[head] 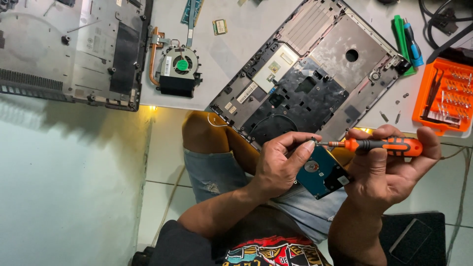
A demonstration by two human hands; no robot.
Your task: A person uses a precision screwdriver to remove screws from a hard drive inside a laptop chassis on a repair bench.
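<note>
- Nearest to me, my left hand (278, 165) has a narrow grip: thumb and forefinger pinch something very small at the screwdriver tip. I cannot tell if it is a screw or only the tip itself.
- My right hand (389, 167) is closed around the orange-and-black screwdriver (379, 145), which lies almost level and points left toward the left fingers.
- Just under both hands the hard drive (320, 173) rests on my lap, green board side up, partly hidden by the left hand. No hand seems to hold it.
- In my judgement the drive can slide off the knee to the tiled floor (69, 187), because nothing clamps it there.
- A tiny part in the pinch could also drop and get lost on the floor, since the hands work beyond the tabletop edge.
- Farther, on the tabletop (226, 44), the opened laptop base (305, 83) hangs a little over the edge; an elbow push may tip it.
- Loose screws (397, 117) lie beside the orange bit case (443, 93); they may roll.
- Farthest left are the cooling fan (178, 69) and a second bottom cover (74, 49).
</note>
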